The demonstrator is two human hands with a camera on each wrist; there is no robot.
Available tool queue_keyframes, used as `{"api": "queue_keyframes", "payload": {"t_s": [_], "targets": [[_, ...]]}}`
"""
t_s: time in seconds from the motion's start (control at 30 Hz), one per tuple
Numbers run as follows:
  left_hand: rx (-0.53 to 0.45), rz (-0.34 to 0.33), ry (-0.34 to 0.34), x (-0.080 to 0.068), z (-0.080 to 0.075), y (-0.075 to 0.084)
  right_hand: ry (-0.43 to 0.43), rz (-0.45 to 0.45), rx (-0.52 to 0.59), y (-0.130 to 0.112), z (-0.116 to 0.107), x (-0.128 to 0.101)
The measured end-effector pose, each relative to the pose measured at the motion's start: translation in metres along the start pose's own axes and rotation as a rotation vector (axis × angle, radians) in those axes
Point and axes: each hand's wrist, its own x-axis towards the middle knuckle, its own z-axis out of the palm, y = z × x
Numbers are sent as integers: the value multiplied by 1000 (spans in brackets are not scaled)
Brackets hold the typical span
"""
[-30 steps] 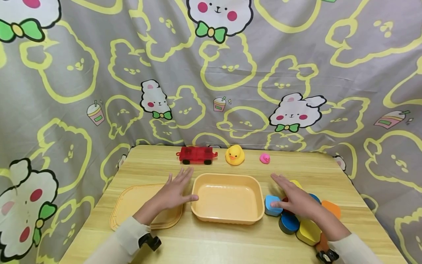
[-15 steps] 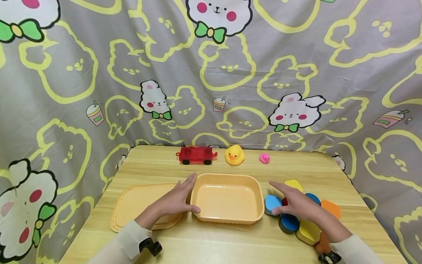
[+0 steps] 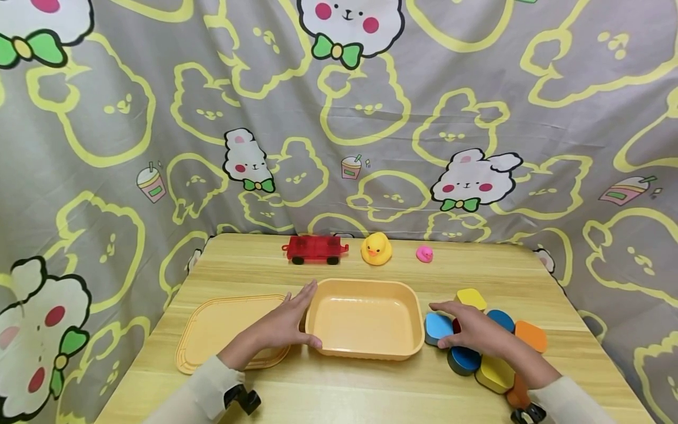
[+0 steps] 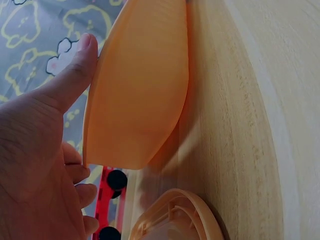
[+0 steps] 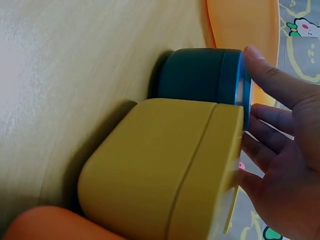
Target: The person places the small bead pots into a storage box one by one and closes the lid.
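In the head view, a light-orange plastic container (image 3: 365, 324) stands in the middle of the table. My left hand (image 3: 288, 321) is at its left rim, thumb and fingers spread along the side; the container's wall (image 4: 145, 85) fills the left wrist view's middle. The container's flat lid (image 3: 228, 330) lies left, partly under my left forearm. My right hand (image 3: 468, 327) reaches over several small rounded boxes, its thumb and forefinger on either side of a light-blue box (image 3: 437, 327). A dark-blue round box (image 3: 464, 359) and a yellow box (image 5: 150, 165) sit below the hand.
A red toy wagon (image 3: 315, 249), a yellow rubber duck (image 3: 376, 249) and a small pink duck (image 3: 425, 254) line the table's back edge. Orange (image 3: 531, 336), blue (image 3: 500, 321) and another yellow box (image 3: 470, 299) stand right. A patterned curtain (image 3: 381, 118) hangs behind.
My left hand has moved slightly right and down to the container's rim. My right forefinger has come down and closer to the thumb, about the light-blue box. The objects stay in place.
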Motion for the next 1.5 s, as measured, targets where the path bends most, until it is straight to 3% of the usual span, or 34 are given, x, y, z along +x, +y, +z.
{"api": "queue_keyframes", "payload": {"t_s": [0.47, 0.9, 1.17, 1.5], "targets": [[-7, 1, 3, 0, 1, -1, 7, -21, -29, -1, 2, 0], [-29, -18, 10, 0, 2, 0, 84, -73, -2, -16, -27, -2], [-45, -24, 6, 0, 2, 0, 107, -108, 6, -28, -38, 11], [-66, -33, 4, -1, 1, 1, 78, -204, 46, -57, -30, 43]]}}
